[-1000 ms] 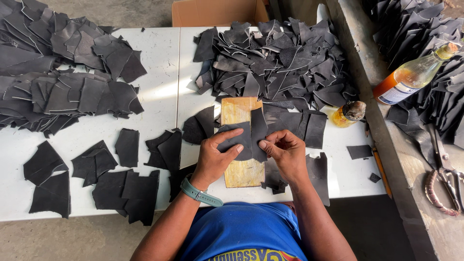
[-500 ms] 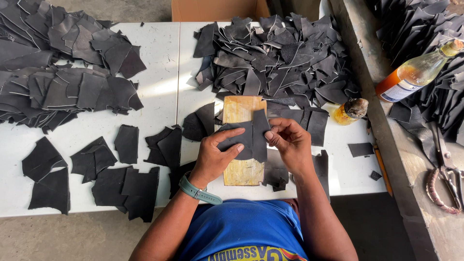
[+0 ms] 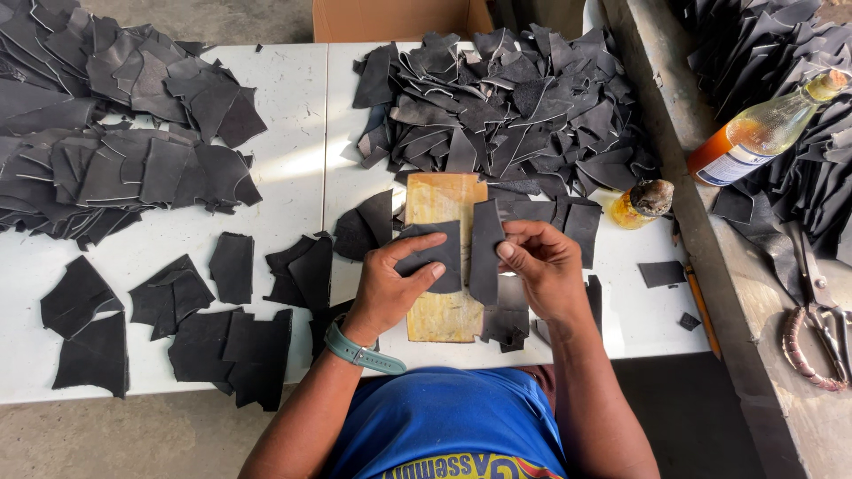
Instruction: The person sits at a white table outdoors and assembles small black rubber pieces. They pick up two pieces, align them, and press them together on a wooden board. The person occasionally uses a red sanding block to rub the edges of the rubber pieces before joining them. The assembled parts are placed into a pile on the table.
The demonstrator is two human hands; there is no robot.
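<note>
Left hand [image 3: 386, 288] pinching a dark leather piece [image 3: 435, 257] between thumb and fingers, right hand [image 3: 541, 266] gripping a second dark leather piece [image 3: 485, 253] upright just beside it, both above a wooden board [image 3: 444, 200] on the white table [image 3: 293, 133], loose leather heap [image 3: 506, 106] behind.

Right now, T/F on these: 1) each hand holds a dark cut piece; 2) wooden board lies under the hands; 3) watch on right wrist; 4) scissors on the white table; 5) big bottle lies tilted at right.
1. True: the left hand holds one dark piece, the right hand another dark piece.
2. True: the wooden board.
3. False: the wristband is on the left wrist.
4. False: the scissors lie on the side bench.
5. True: the bottle.
</note>
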